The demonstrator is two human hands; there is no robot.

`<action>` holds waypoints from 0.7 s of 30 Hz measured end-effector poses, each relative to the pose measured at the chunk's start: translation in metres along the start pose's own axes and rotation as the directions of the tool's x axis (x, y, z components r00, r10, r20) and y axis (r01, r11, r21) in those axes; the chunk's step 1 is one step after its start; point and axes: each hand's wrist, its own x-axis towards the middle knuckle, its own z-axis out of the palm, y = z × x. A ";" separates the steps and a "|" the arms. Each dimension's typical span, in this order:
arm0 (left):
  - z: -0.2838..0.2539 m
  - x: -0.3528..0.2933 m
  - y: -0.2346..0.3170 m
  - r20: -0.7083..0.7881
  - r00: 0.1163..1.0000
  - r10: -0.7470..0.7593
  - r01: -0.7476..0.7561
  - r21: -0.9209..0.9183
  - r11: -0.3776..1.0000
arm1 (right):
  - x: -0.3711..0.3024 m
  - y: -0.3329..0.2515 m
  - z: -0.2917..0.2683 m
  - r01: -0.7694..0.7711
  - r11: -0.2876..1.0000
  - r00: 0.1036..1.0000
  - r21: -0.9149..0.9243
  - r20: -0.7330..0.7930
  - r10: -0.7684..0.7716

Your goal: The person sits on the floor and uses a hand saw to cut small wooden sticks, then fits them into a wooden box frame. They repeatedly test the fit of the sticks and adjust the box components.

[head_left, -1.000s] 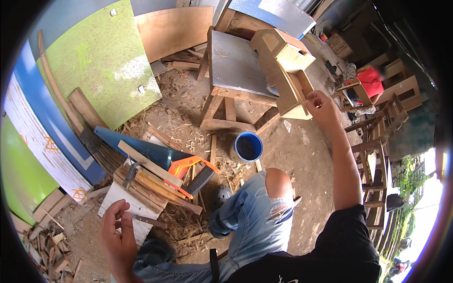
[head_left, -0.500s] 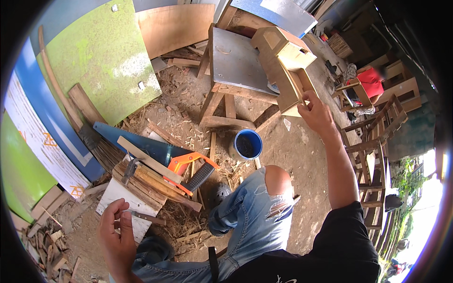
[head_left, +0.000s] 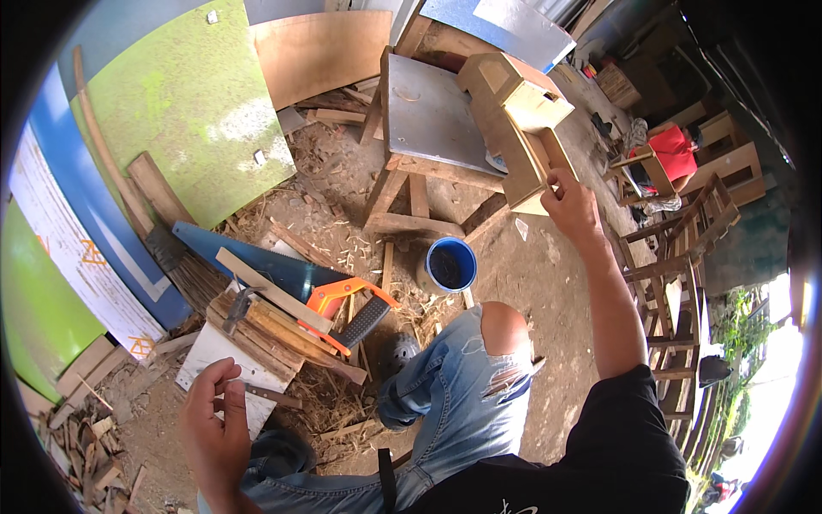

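Observation:
My right hand (head_left: 572,208) is closed at the near end of a plywood box (head_left: 514,128), pinching its edge. The box has a sloped, notched side and a long open trough, and it rests on the right part of a worn metal-topped table (head_left: 424,103). My left hand (head_left: 216,428) hovers at the lower left, loosely curled with thumb and fingers apart; nothing shows in it. Just beyond it, a small wooden-handled tool (head_left: 276,396) lies over a white board (head_left: 210,353), its end partly hidden by the hand.
A hammer (head_left: 236,310) and an orange-handled handsaw (head_left: 282,267) lie on stacked wood strips (head_left: 278,338). A blue-rimmed bucket (head_left: 451,264) stands before my knee. Green panels (head_left: 171,111) lean at left. Wooden chair frames (head_left: 676,257) and a person in red (head_left: 672,147) are at right.
My right fingers have drawn in closer at the box's end. The left hand has barely moved, and the box stays in place.

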 end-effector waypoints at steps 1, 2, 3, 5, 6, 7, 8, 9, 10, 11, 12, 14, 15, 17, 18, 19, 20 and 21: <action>0.001 0.000 -0.001 -0.004 1.000 0.010 -0.010 -0.004 1.000 | 0.000 0.001 0.003 -0.009 1.000 1.000 0.023 0.000 0.009; 0.001 0.000 -0.001 -0.003 1.000 0.009 -0.009 -0.008 1.000 | 0.000 0.003 0.005 0.004 0.999 1.000 0.033 -0.025 -0.003; 0.002 0.000 -0.002 -0.002 1.000 0.006 -0.006 -0.012 1.000 | 0.000 0.004 0.007 0.005 0.999 0.999 0.044 -0.037 -0.003; 0.003 0.000 -0.003 0.001 1.000 0.005 -0.005 -0.012 1.000 | 0.000 0.007 0.010 0.011 0.997 0.999 0.071 -0.052 -0.007; 0.003 0.000 -0.004 0.002 1.000 0.007 -0.007 -0.007 1.000 | 0.000 0.008 0.011 0.016 0.996 0.998 0.089 -0.056 -0.011; 0.003 -0.001 -0.004 0.004 1.000 0.008 -0.008 -0.002 1.000 | 0.001 0.010 0.011 0.005 0.995 0.998 0.104 -0.056 0.000; 0.003 0.000 -0.004 0.005 1.000 0.013 -0.013 0.003 1.000 | 0.001 0.011 0.012 0.020 0.994 0.998 0.108 -0.059 -0.014; 0.003 0.000 -0.004 0.006 1.000 0.018 -0.018 0.009 1.000 | 0.001 0.012 0.012 0.019 0.994 0.998 0.110 -0.057 -0.013; 0.004 0.000 -0.004 0.008 1.000 0.023 -0.023 0.014 1.000 | 0.001 0.013 0.012 0.013 0.993 0.999 0.114 -0.052 -0.007; 0.004 0.001 -0.003 0.013 1.000 0.019 -0.019 0.015 1.000 | 0.001 0.013 0.013 0.016 0.993 0.998 0.118 -0.056 -0.010; 0.003 0.001 -0.003 0.019 1.000 0.015 -0.015 0.017 1.000 | 0.001 0.014 0.013 0.015 0.992 0.998 0.124 -0.056 -0.008; 0.004 0.003 -0.002 0.025 1.000 0.015 -0.016 0.019 1.000 | 0.001 0.014 0.013 0.018 0.991 0.998 0.132 -0.056 -0.011; 0.004 0.003 -0.002 0.027 0.999 0.019 -0.020 0.019 1.000 | 0.000 0.014 0.013 0.023 0.991 0.998 0.133 -0.056 -0.015; 0.005 0.004 -0.002 0.026 0.999 0.018 -0.018 0.014 1.000 | 0.000 0.013 0.012 0.026 0.991 0.998 0.130 -0.055 -0.018; 0.006 0.004 -0.002 0.024 1.000 0.012 -0.012 0.009 1.000 | -0.001 0.013 0.012 0.024 0.992 0.998 0.127 -0.054 -0.017; 0.006 0.004 -0.002 0.022 1.000 0.006 -0.006 0.005 1.000 | -0.001 0.012 0.011 0.016 0.992 0.999 0.126 -0.047 -0.010; 0.006 0.004 -0.002 0.023 1.000 0.000 0.000 0.005 1.000 | -0.001 0.011 0.011 0.015 0.993 0.999 0.119 -0.045 -0.010; 0.007 0.004 -0.002 0.024 1.000 -0.005 0.005 0.005 1.000 | -0.001 0.011 0.010 0.008 0.993 0.999 0.114 -0.038 -0.004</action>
